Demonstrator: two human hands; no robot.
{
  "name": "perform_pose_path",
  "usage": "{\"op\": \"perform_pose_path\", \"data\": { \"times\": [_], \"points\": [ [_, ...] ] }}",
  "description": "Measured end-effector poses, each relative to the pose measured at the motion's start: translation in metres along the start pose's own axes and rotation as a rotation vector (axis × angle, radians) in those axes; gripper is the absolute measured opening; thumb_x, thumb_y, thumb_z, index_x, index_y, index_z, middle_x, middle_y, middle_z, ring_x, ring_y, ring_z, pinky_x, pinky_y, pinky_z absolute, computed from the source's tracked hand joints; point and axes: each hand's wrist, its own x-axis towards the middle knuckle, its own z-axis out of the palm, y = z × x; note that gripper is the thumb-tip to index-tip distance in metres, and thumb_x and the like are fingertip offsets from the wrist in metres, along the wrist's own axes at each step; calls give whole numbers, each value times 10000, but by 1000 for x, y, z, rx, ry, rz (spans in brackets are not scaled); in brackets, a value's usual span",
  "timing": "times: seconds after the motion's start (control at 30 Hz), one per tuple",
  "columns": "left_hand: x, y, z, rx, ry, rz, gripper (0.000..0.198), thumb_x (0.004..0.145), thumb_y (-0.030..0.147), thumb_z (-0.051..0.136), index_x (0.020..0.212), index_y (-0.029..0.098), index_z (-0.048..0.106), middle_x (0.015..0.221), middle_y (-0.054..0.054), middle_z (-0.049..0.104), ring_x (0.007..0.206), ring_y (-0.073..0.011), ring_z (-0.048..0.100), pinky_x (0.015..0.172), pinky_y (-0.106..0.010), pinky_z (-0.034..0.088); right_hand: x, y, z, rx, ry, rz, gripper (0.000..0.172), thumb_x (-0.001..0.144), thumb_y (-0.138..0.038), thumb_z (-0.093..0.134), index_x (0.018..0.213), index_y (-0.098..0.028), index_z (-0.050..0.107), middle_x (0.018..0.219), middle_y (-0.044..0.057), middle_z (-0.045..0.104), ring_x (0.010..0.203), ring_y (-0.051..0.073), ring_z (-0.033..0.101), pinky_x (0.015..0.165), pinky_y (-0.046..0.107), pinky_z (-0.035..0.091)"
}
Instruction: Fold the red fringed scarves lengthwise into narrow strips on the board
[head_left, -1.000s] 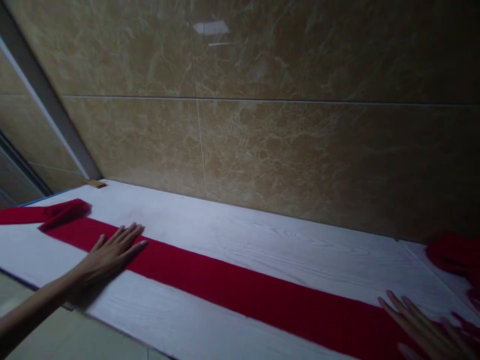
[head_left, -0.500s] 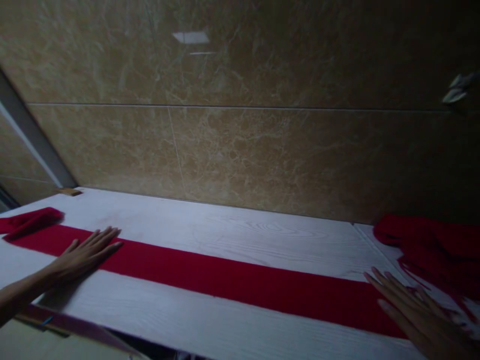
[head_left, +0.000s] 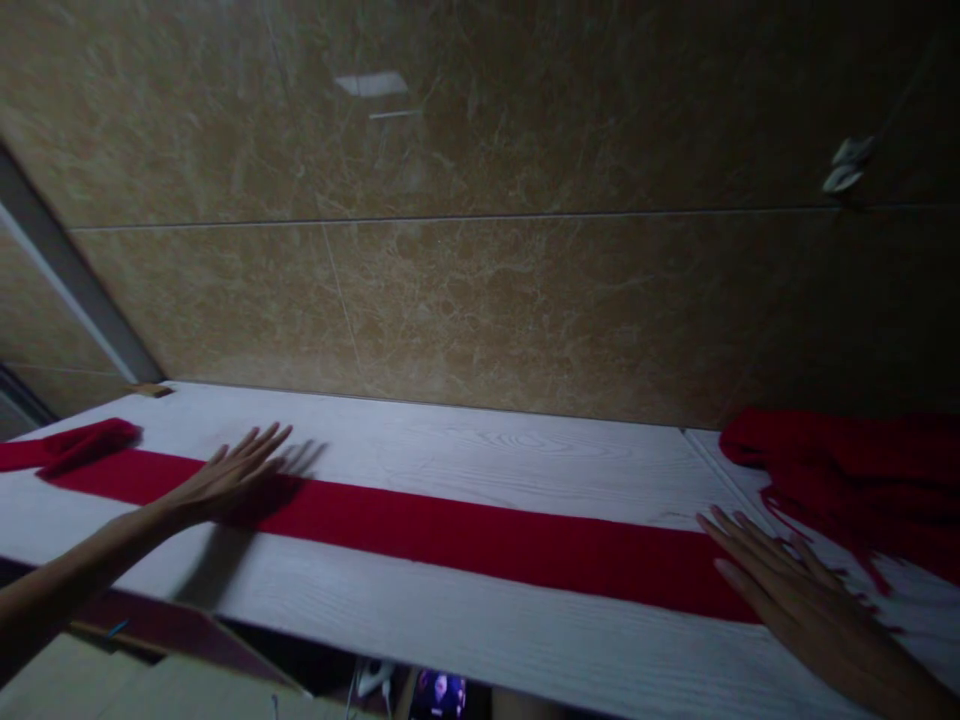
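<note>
A long strip of red cloth lies flat along the white wood-grained table. Its left end is folded over into a loose bunch. Above the strip's left part hovers my left hand, fingers outstretched, casting a shadow on the cloth and table; it holds nothing. Palm down, my right hand rests over the strip's right end, fingers extended, hiding part of that edge. Just beyond the right hand lies a crumpled heap of red cloth with stringy ends.
A tan marbled tile wall rises behind the table. White fittings hang on it at the right. Below the front edge are a lit phone screen and a white plug with cables. A small wooden block sits at the far left corner.
My left hand has lifted off the cloth and shifted right. My right hand stays at the strip's right end. The view has shifted slightly, bringing the phone into sight.
</note>
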Motion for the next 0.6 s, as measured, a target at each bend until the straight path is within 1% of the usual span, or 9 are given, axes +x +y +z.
{"op": "perform_pose_path", "data": {
  "times": [0.07,0.13,0.23,0.3,0.37,0.43,0.5,0.57,0.6],
  "points": [
    [15,39,-8,-92,-34,60,675,1062,525,109,1610,161,261,1667,-157,215,1538,-398,191,1162,-687,295,2,-2,1,67,-90,110,521,1036,-461,300,1463,-313,558,1551,27,442,1432,307,424,1182,593,321],
    [25,84,-19,-164,-70,174,704,1044,586,187,1627,192,212,1684,-134,118,1552,-386,95,1195,-670,254,7,-7,0,158,-157,239,577,1013,-555,330,1499,-306,515,1556,31,435,1449,316,396,1189,621,311],
    [30,159,-36,-226,-62,404,667,1047,579,224,1634,271,145,1698,-77,80,1562,-337,27,1233,-640,198,24,-19,-16,359,-159,402,660,941,-694,404,1453,-313,567,1519,50,489,1457,345,376,1212,686,198],
    [26,204,-47,-261,-71,559,626,1057,541,254,1628,315,130,1701,-39,89,1564,-316,28,1247,-626,170,36,-25,-36,601,-40,540,667,851,-754,556,1327,-301,673,1469,78,550,1436,358,409,1224,664,184],
    [20,241,-55,-295,-84,675,603,1059,515,289,1620,356,138,1696,-7,114,1562,-311,58,1249,-622,176,43,-24,-60,859,196,698,683,724,-769,725,1174,-255,739,1394,124,615,1365,359,500,1199,581,321],
    [14,265,-58,-338,-88,735,597,1052,508,325,1610,395,147,1687,22,150,1556,-311,110,1242,-608,221,44,-17,-81,897,369,791,724,685,-805,743,1114,-222,724,1232,143,703,1176,329,646,1043,484,518],
    [12,281,-57,-389,-81,757,612,1039,510,365,1601,430,138,1675,47,180,1545,-310,170,1228,-583,281,39,-8,-96,848,464,856,705,741,-819,691,1074,-198,700,869,87,742,815,251,716,785,377,608],
    [14,289,-53,-434,-76,769,628,1027,510,391,1592,458,121,1666,70,194,1536,-313,204,1213,-575,316,32,-3,-105,822,527,920,658,801,-811,644,971,-177,696,505,-27,547,466,167,562,526,283,535],
    [17,292,-50,-452,-80,770,634,1022,510,398,1587,468,114,1663,80,198,1533,-317,210,1207,-580,323,28,-2,-107,817,546,946,656,824,-824,605,879,-176,687,414,-66,418,372,141,457,435,256,459]
  ]
}}
